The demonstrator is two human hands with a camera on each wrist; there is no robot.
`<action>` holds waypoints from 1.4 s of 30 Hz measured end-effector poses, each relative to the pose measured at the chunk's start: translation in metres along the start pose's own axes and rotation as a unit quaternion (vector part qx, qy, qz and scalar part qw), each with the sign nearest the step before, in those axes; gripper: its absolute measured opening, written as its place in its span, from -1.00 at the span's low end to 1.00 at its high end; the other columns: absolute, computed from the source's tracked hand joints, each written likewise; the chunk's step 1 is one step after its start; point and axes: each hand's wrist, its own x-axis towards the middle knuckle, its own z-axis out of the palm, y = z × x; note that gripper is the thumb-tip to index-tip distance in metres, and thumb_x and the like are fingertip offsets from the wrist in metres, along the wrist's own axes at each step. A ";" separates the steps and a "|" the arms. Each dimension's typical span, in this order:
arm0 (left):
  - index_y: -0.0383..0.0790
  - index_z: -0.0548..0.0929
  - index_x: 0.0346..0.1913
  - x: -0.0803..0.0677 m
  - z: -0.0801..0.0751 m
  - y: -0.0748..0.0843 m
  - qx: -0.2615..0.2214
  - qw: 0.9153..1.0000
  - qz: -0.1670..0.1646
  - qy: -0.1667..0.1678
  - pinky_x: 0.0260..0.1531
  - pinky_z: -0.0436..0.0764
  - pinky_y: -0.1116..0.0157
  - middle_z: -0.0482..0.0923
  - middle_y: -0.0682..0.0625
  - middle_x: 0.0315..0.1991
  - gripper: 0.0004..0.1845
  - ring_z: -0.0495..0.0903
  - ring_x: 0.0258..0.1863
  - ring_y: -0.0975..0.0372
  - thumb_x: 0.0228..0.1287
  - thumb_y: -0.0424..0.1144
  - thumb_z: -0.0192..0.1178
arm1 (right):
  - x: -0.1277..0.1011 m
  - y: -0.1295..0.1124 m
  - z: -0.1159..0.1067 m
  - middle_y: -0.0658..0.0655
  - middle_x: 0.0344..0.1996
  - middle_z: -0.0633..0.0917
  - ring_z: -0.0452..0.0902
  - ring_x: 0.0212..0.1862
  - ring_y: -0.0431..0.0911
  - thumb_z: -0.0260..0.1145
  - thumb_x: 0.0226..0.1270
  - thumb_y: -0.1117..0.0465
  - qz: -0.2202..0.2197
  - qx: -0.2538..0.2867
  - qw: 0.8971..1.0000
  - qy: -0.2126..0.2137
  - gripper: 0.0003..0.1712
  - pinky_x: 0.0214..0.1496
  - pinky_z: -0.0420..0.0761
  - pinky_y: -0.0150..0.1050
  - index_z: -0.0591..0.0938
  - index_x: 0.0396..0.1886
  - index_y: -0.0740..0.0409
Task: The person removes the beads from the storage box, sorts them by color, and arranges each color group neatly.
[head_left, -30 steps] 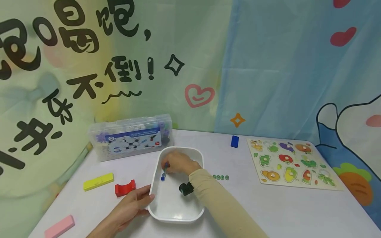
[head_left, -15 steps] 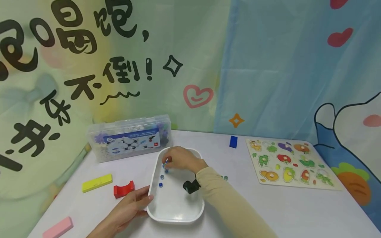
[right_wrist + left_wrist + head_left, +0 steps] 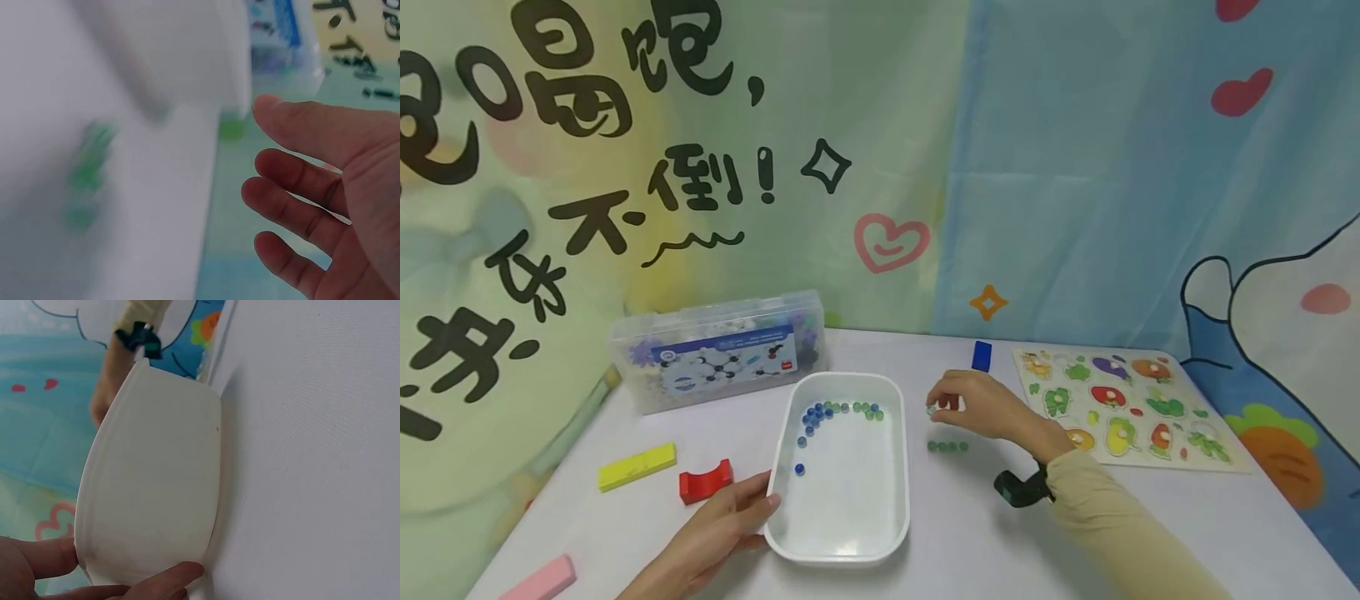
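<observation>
Grip on white, round-cornered tray (image 3: pixel 853 507)

one tray (image 3: pixel 842 508), one box (image 3: pixel 718 354), one puzzle board (image 3: pixel 1097 417), four blocks (image 3: pixel 637 467), four green marbles (image 3: pixel 952 447) lined up on the table (image 3: pixel 970 542).

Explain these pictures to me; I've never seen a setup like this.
There's no machine, just a person's bare hands. The wide picture comes from a head camera, the close ones from each wrist. The left hand grips a white tray holding small blue and green marbles. The right hand hovers right of it, a pale speck at its fingertips; whether that's held is unclear. Four green marbles lie on the white table, with coloured blocks, a clear box and a picture board.
</observation>
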 end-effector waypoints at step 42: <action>-0.37 0.15 0.47 -0.001 0.001 0.002 -0.007 1.000 -0.012 0.003 0.00 0.67 0.08 0.27 -0.33 0.40 -0.18 0.63 0.00 0.14 0.30 -0.03 0.23 | -0.057 0.058 0.049 -0.16 -0.49 0.52 0.33 -0.41 -0.33 0.45 0.15 0.15 0.100 0.013 0.995 0.015 -0.81 -0.41 0.40 -0.45 0.72 -0.22 0.02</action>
